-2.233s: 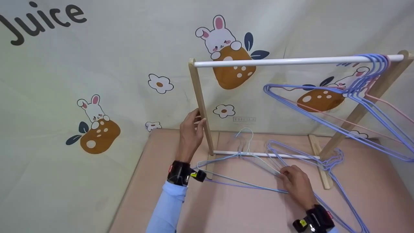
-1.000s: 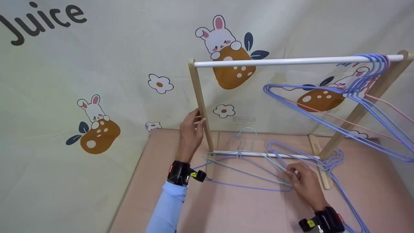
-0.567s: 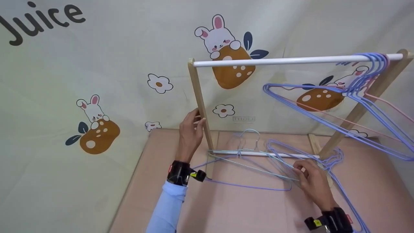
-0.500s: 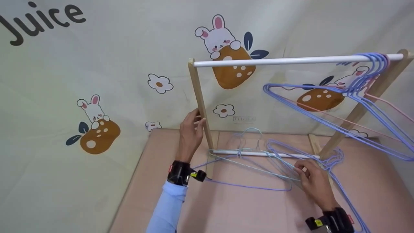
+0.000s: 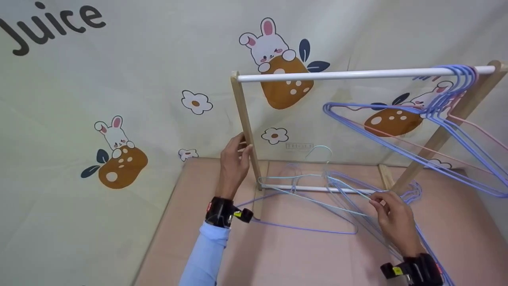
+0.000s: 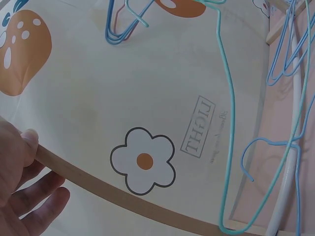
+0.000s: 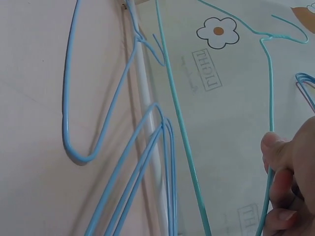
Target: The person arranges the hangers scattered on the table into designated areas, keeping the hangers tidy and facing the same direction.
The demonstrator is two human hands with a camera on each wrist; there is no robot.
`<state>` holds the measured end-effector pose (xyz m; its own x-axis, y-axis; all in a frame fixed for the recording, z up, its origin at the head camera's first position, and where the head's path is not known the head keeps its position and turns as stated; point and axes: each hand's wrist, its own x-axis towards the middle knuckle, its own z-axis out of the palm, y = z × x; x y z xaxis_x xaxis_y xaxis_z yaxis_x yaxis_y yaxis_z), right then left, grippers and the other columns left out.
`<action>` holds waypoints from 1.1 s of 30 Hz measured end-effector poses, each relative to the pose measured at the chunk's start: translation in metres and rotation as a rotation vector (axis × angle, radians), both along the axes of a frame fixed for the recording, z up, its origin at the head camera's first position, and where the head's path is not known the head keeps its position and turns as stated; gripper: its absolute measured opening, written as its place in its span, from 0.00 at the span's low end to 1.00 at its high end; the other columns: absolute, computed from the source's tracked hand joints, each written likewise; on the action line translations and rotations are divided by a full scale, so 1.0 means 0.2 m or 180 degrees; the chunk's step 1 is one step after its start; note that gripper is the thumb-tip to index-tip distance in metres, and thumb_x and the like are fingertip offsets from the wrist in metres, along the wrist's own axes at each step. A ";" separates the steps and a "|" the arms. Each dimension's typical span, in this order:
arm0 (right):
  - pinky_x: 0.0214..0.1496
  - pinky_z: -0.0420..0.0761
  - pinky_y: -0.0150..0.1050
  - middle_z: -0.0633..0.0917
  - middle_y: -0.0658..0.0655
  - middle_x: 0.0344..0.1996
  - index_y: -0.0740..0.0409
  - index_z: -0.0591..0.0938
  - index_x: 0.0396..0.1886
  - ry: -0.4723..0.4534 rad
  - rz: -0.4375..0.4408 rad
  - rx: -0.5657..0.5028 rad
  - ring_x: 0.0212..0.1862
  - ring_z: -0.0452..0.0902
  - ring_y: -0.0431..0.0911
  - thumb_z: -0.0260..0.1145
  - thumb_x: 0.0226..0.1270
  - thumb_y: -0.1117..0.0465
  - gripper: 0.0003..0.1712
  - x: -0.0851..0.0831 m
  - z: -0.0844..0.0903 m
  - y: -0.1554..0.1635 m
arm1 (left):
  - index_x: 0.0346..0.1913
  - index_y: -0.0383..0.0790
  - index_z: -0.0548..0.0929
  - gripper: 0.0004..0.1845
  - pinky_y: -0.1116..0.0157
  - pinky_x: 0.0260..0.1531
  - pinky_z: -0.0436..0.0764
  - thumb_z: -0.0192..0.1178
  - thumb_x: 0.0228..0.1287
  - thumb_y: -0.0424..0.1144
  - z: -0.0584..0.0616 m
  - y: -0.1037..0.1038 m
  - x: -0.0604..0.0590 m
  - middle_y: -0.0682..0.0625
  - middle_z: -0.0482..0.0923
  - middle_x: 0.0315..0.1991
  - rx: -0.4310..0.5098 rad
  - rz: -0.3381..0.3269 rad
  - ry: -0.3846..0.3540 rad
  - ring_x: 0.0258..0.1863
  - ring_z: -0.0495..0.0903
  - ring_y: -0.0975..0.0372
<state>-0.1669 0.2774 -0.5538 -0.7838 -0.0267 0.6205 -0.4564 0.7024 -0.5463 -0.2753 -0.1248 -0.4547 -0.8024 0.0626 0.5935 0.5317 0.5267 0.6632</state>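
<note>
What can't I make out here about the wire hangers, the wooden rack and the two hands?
- Blue wire hangers lying on the pink board: head view, cut off by the bottom edge.
- Right hand: right wrist view, mostly cut off by the frame's corner.
- Wooden rack's right upright: head view, top end cropped by the right edge.
- Hangers on the white rail: count unclear, wires overlap.

A staged tabletop set: cartoon bunny backdrop [image 5: 119, 79], small wooden clothes rack [image 5: 244, 119], pink board [image 5: 301, 254].

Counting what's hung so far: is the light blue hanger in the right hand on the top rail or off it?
Off. The right hand pinches the hanger low by the bottom bar; its hook is below the top rail.
</note>
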 end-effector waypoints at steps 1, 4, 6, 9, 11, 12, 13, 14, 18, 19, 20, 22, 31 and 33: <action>0.20 0.61 0.27 0.78 0.49 0.29 0.59 0.82 0.34 0.0043 -0.0002 -0.0001 0.20 0.62 0.34 0.70 0.51 0.75 0.12 0.00 0.01 0.00 | 0.62 0.35 0.70 0.21 0.71 0.41 0.79 0.53 0.69 0.38 0.00 0.00 0.00 0.45 0.75 0.51 -0.0004 0.0001 -0.0006 0.47 0.77 0.62; 0.20 0.61 0.27 0.78 0.50 0.29 0.60 0.82 0.34 0.0130 0.0011 -0.0030 0.21 0.61 0.34 0.69 0.52 0.76 0.12 0.00 0.03 0.01 | 0.62 0.36 0.70 0.21 0.71 0.41 0.79 0.53 0.69 0.38 0.00 0.00 0.00 0.46 0.75 0.51 0.0001 -0.0009 -0.0018 0.47 0.77 0.62; 0.19 0.61 0.26 0.78 0.49 0.29 0.60 0.83 0.34 0.0140 -0.0009 -0.0058 0.21 0.61 0.34 0.69 0.52 0.76 0.11 0.00 0.05 0.02 | 0.62 0.36 0.70 0.21 0.70 0.40 0.79 0.53 0.69 0.38 0.01 0.00 0.00 0.46 0.75 0.51 0.0007 -0.0013 -0.0020 0.47 0.77 0.61; 0.19 0.60 0.27 0.77 0.49 0.28 0.60 0.83 0.34 0.0141 -0.0065 -0.0076 0.21 0.61 0.34 0.69 0.53 0.76 0.11 0.00 0.08 0.03 | 0.62 0.36 0.70 0.21 0.69 0.40 0.80 0.53 0.69 0.39 0.01 0.00 0.00 0.45 0.75 0.51 0.0013 -0.0013 -0.0010 0.47 0.77 0.60; 0.18 0.60 0.26 0.76 0.49 0.27 0.60 0.83 0.34 0.0146 -0.0111 -0.0071 0.21 0.61 0.34 0.69 0.52 0.76 0.11 0.00 0.09 0.04 | 0.62 0.36 0.70 0.21 0.69 0.40 0.80 0.53 0.69 0.39 0.01 0.00 0.00 0.45 0.75 0.51 0.0015 -0.0011 -0.0008 0.47 0.77 0.60; 0.18 0.60 0.26 0.76 0.49 0.27 0.60 0.83 0.34 0.0151 -0.0129 -0.0069 0.20 0.61 0.35 0.70 0.52 0.76 0.11 0.00 0.10 0.04 | 0.62 0.36 0.70 0.21 0.69 0.40 0.80 0.53 0.69 0.38 0.01 0.00 0.00 0.46 0.75 0.50 0.0012 -0.0008 -0.0007 0.47 0.77 0.60; 0.19 0.60 0.26 0.76 0.49 0.27 0.61 0.83 0.34 0.0166 -0.0132 -0.0078 0.20 0.62 0.35 0.70 0.51 0.76 0.11 0.00 0.11 0.05 | 0.62 0.36 0.71 0.20 0.69 0.40 0.80 0.53 0.69 0.38 0.01 0.00 0.00 0.45 0.75 0.50 0.0024 -0.0012 -0.0002 0.47 0.77 0.60; 0.19 0.61 0.25 0.76 0.49 0.27 0.61 0.83 0.34 0.0167 -0.0135 -0.0091 0.20 0.62 0.35 0.70 0.51 0.76 0.11 -0.01 0.11 0.05 | 0.62 0.36 0.71 0.20 0.70 0.40 0.80 0.53 0.69 0.38 0.01 0.00 0.00 0.45 0.75 0.50 0.0032 -0.0011 -0.0002 0.46 0.77 0.60; 0.19 0.63 0.24 0.77 0.50 0.27 0.63 0.83 0.34 0.0199 -0.0142 -0.0153 0.18 0.65 0.35 0.70 0.51 0.77 0.11 -0.01 0.14 0.07 | 0.61 0.35 0.71 0.20 0.71 0.40 0.79 0.54 0.68 0.36 0.01 0.00 0.00 0.45 0.76 0.49 0.0068 -0.0002 -0.0003 0.46 0.78 0.61; 0.19 0.63 0.24 0.77 0.50 0.27 0.64 0.83 0.34 0.0204 -0.0149 -0.0160 0.18 0.65 0.35 0.69 0.51 0.77 0.10 -0.01 0.15 0.07 | 0.61 0.35 0.71 0.20 0.71 0.39 0.80 0.54 0.68 0.35 0.01 0.00 0.00 0.45 0.76 0.49 0.0077 0.0000 -0.0003 0.45 0.78 0.60; 0.19 0.63 0.23 0.77 0.49 0.27 0.64 0.83 0.34 0.0225 -0.0170 -0.0161 0.18 0.65 0.35 0.69 0.51 0.77 0.10 -0.01 0.16 0.08 | 0.61 0.35 0.71 0.20 0.71 0.39 0.79 0.54 0.68 0.35 0.01 0.00 0.00 0.45 0.76 0.49 0.0070 0.0008 -0.0009 0.45 0.78 0.61; 0.19 0.63 0.23 0.78 0.50 0.26 0.64 0.83 0.34 0.0296 -0.0191 -0.0168 0.18 0.65 0.36 0.70 0.51 0.77 0.11 -0.01 0.18 0.08 | 0.61 0.34 0.71 0.20 0.71 0.40 0.79 0.54 0.68 0.34 0.00 0.00 0.00 0.45 0.76 0.49 0.0062 0.0007 -0.0022 0.45 0.78 0.61; 0.24 0.62 0.24 0.79 0.51 0.27 0.63 0.84 0.34 0.0461 -0.0361 -0.0202 0.19 0.63 0.37 0.70 0.52 0.76 0.10 -0.02 0.28 0.11 | 0.62 0.36 0.71 0.20 0.72 0.40 0.79 0.54 0.68 0.34 0.01 0.00 0.00 0.45 0.75 0.50 0.0070 0.0026 -0.0040 0.45 0.78 0.62; 0.24 0.62 0.24 0.80 0.52 0.27 0.63 0.84 0.34 0.0504 -0.0388 -0.0245 0.20 0.63 0.36 0.70 0.52 0.76 0.10 -0.03 0.30 0.12 | 0.62 0.36 0.71 0.21 0.72 0.40 0.79 0.54 0.68 0.34 0.01 0.01 0.00 0.46 0.75 0.50 0.0074 0.0021 -0.0059 0.46 0.78 0.62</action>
<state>-0.1723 0.3018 -0.4937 -0.6707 0.1145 0.7328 -0.4550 0.7167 -0.5285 -0.2746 -0.1236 -0.4535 -0.8136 0.0438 0.5797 0.5158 0.5146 0.6850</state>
